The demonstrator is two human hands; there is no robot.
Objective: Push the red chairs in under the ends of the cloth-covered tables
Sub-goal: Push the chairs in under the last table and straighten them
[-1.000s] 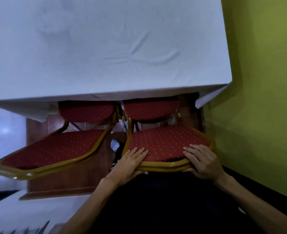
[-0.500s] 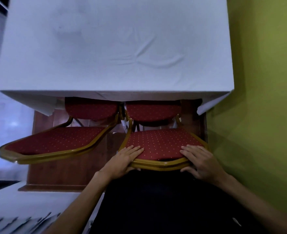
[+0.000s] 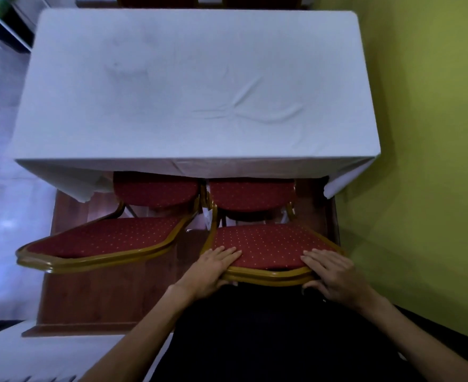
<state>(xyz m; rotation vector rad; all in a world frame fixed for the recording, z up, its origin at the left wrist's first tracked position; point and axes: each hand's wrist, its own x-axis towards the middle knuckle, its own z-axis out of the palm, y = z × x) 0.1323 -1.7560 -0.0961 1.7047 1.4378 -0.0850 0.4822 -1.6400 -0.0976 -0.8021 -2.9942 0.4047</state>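
The red chair (image 3: 268, 241) was gripped at its backrest's top rail by the left hand (image 3: 213, 271) and right hand (image 3: 335, 274), its seat partly beneath the cloth-covered bench (image 3: 194, 92); a further push under was judged necessary.

Dim indoor light with a blue cast — the white-clothed desk (image 3: 194, 86) reads grey. A pale glare patch sits on the floor (image 3: 7, 224) at left. Wide-angle lens bends the edges — detail is soft throughout.
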